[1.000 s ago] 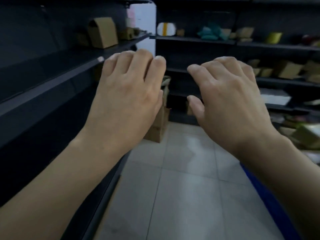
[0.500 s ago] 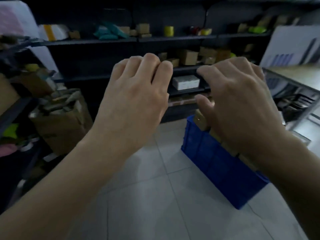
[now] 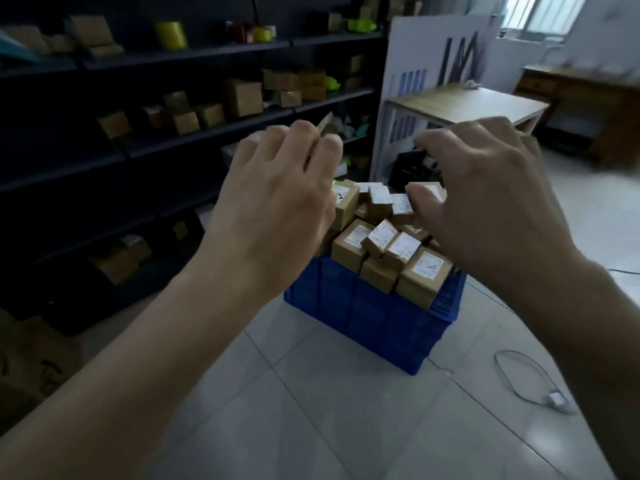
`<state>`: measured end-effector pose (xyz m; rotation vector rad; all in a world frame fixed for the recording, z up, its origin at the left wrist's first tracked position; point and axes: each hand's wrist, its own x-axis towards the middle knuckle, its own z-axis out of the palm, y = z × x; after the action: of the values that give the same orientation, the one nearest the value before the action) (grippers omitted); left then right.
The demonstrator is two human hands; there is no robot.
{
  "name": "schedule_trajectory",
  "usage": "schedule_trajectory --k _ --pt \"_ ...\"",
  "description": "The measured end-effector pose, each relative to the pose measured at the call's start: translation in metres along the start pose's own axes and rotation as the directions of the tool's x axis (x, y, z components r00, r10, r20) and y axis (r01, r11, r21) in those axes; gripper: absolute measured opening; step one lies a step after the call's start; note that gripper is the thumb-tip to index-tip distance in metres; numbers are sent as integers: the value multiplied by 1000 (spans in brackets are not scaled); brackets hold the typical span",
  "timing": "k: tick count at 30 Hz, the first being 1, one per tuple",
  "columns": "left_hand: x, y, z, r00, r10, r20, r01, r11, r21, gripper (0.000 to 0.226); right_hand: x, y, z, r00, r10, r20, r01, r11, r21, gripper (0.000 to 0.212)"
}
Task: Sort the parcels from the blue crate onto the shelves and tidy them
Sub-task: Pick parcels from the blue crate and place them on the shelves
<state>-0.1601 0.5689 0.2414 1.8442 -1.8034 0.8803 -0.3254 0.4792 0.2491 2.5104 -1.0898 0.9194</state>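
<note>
many parcels (image 3: 379, 242) beyond left hand (image 3: 277, 213)

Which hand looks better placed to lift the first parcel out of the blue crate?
Right, probably. The right hand hangs over the heaped brown cardboard parcels in the blue plastic crate, thumb nearest them; the left hand sits at their left edge. Both are empty.

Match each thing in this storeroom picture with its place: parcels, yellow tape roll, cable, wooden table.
Things:
1. parcels
2. yellow tape roll
3. cable
4. wooden table

Places:
A. on the upper shelf
B. loose on the floor tiles
C. heaped in the blue crate
D. beside the white board

Pairs: 1-C, 2-A, 3-B, 4-D
</note>
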Motion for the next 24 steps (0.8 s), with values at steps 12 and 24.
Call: schedule_trajectory --k 12,24 --pt "75 -81 104 999 32 37 -26 986 -165 40 69 16 82 981 185 66 -175 975 -137 33" --pt "157 -84 210 992 -71 105 85 986 -143 42 144 101 167 968 186 169 -176 982 -73 32"
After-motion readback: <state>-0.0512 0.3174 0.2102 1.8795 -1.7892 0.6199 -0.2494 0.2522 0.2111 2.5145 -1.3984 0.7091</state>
